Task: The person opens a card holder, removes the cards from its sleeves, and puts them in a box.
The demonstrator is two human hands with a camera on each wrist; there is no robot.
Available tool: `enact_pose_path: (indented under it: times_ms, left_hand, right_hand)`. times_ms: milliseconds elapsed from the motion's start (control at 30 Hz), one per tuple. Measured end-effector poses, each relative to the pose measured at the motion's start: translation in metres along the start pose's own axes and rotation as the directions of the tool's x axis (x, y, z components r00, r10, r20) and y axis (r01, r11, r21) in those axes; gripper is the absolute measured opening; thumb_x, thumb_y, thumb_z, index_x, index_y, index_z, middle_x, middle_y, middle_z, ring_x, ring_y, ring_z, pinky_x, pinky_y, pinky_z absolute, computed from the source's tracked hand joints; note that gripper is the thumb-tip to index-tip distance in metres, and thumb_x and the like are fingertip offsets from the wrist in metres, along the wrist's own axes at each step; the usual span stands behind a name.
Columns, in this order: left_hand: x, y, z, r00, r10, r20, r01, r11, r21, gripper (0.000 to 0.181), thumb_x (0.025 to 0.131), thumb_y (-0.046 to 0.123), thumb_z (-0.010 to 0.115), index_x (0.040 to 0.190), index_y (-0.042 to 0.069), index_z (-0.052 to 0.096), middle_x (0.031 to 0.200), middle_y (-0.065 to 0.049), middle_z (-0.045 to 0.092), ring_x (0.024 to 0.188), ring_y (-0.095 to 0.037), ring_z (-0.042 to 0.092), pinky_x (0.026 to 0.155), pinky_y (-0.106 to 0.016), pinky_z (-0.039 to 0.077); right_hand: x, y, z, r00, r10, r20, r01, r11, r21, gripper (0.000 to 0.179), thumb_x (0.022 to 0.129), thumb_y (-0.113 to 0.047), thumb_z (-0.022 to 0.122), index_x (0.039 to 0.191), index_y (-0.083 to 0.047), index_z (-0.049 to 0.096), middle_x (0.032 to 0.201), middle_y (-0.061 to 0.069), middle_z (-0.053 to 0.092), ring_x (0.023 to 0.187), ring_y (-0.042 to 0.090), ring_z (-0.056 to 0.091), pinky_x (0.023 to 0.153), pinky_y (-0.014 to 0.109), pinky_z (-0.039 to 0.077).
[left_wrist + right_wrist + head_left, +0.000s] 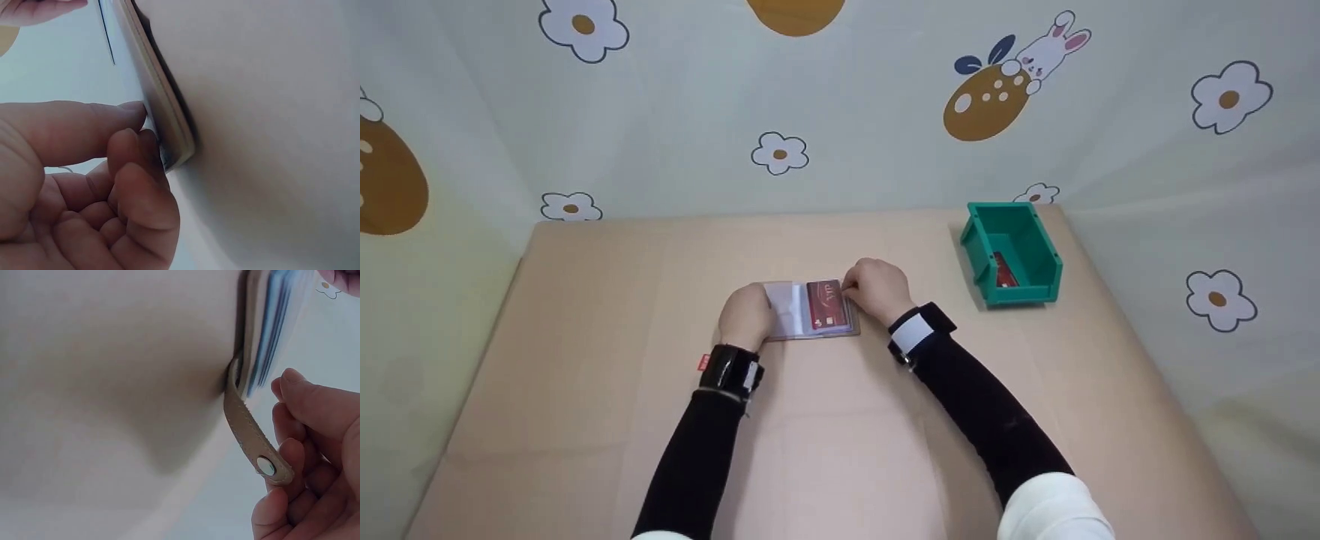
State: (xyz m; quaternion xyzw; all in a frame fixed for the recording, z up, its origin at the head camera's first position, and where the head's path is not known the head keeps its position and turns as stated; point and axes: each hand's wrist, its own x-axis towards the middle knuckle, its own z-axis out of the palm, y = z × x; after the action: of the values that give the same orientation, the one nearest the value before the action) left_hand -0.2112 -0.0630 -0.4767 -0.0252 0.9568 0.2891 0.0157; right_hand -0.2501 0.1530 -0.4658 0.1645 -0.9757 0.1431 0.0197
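An open card holder (791, 335) with clear plastic sleeves and a tan cover lies on the table. A red card (826, 304) with pale lettering sits in its right-hand side. At the left edge, my left hand (745, 316) pinches the card holder, thumb and curled fingers on its side (169, 107). My right hand (879, 289) is at the right edge, thumb and forefinger together just off the sleeves (275, 332), with nothing visible between them. A tan strap (244, 424) with a metal snap sticks out against its curled lower fingers.
A green bin (1040, 294) stands at the table's back right with a red card (1003, 271) inside. Behind the tan tabletop (607, 337) hangs a pale curtain (682, 97) printed with flowers and a rabbit.
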Motion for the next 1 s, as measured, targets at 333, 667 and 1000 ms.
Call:
enact_pose_path:
  times_ms: [333, 667, 1000]
  left_hand:
    - [-0.0006, 0.0009, 0.0000, 1.000, 0.006, 0.009, -0.006, 1.000, -0.009, 0.020, 0.088, -0.003, 0.048, 0.070, 0.001, 0.058, 0.088, -0.019, 0.067, 0.081, -0.029, 0.060, 0.079, -0.045, 0.050]
    - [-0.0001, 0.0007, 0.0003, 1.000, -0.001, 0.003, 0.001, 1.000, 0.010, 0.017, 0.088, -0.001, 0.049, 0.080, -0.003, 0.063, 0.095, -0.021, 0.068, 0.087, -0.032, 0.063, 0.081, -0.046, 0.050]
    - [-0.0002, 0.0018, 0.0005, 1.000, 0.010, -0.011, -0.009, 1.000, 0.016, 0.019, 0.089, -0.002, 0.048, 0.079, -0.004, 0.063, 0.095, -0.022, 0.069, 0.087, -0.034, 0.064, 0.080, -0.047, 0.050]
  right_hand:
    - [-0.0008, -0.0018, 0.0040, 0.999, -0.040, 0.002, 0.040, 0.998, -0.040, 0.005, 0.085, -0.018, 0.078, 0.087, -0.014, 0.080, 0.090, 0.001, 0.073, 0.084, 0.020, 0.067, 0.074, 0.040, 0.053]
    - [-0.0028, -0.0001, 0.0057, 1.000, -0.023, 0.008, 0.024, 0.998, -0.060, 0.005, 0.084, -0.021, 0.079, 0.085, -0.016, 0.080, 0.089, 0.000, 0.073, 0.084, 0.022, 0.068, 0.075, 0.040, 0.052]
    - [-0.0028, 0.0010, 0.0056, 0.999, -0.041, 0.000, 0.041, 0.997, -0.060, 0.004, 0.084, -0.020, 0.079, 0.086, -0.017, 0.081, 0.090, 0.000, 0.074, 0.084, 0.022, 0.069, 0.075, 0.040, 0.053]
